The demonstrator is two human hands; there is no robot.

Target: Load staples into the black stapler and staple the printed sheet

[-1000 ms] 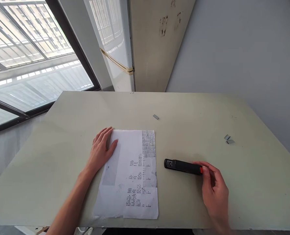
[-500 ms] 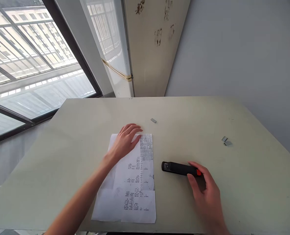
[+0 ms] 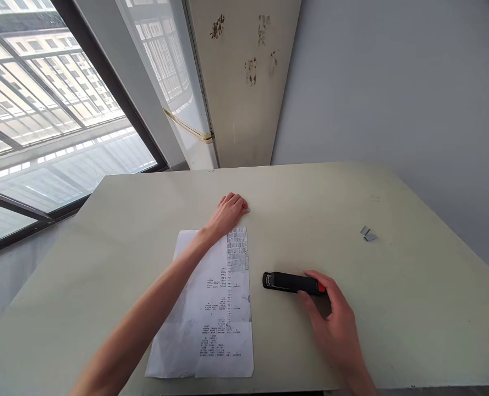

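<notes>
My left hand [image 3: 230, 213] is just beyond the top edge of the printed paper [image 3: 211, 330], its fingers closed on a small grey staple strip [image 3: 246, 209] that barely shows at the fingertips. My left forearm crosses over the sheet. Right of the paper lies a black stapler [image 3: 291, 282] with a red end. My right hand [image 3: 330, 319] grips that red end between thumb and fingers. Two or more small grey staple strips [image 3: 368, 237] rest farther right on the table.
The pale table [image 3: 124, 220] spreads around the paper, its far edge meeting a beige cabinet [image 3: 244, 110] and a grey wall [image 3: 393, 82]. A window [image 3: 42, 99] with railings outside is at the left.
My left hand has moved forward and right, from above the paper to the lone strip, and its fingers have closed. My right hand keeps its hold on the stapler. The view has shifted slightly.
</notes>
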